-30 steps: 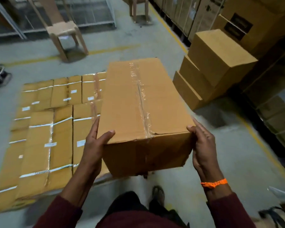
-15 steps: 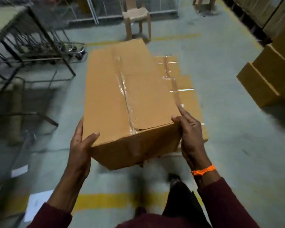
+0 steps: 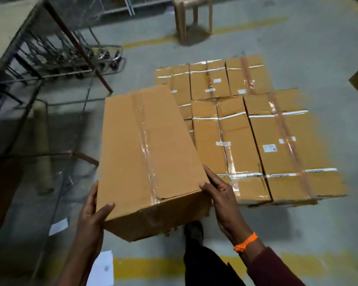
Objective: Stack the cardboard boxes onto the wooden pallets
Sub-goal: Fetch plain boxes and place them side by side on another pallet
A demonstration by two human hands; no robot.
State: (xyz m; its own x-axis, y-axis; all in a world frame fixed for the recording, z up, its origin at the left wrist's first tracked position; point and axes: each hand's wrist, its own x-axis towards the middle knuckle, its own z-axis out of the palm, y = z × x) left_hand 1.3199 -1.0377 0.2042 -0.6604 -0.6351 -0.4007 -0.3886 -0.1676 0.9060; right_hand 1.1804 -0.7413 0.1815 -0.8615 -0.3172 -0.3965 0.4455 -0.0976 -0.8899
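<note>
Carrying a long taped box [image 3: 145,153] at centre, clear of the floor [image 3: 298,234]. At 7 o'clock, left hand [image 3: 91,213] clasping the near corner, thumb over the top edge, fingers along the side. At 5 o'clock, right hand [image 3: 221,201] gripping the other near corner, thumb on top, fingers down the side wall; orange band [image 3: 245,242] on that wrist. Low layer of boxes [image 3: 256,131] at 2 o'clock, just beside the held one. Chair [image 3: 181,23] at 12, metal frame [image 3: 70,33] at 10, paper [image 3: 101,271] at 7.
</note>
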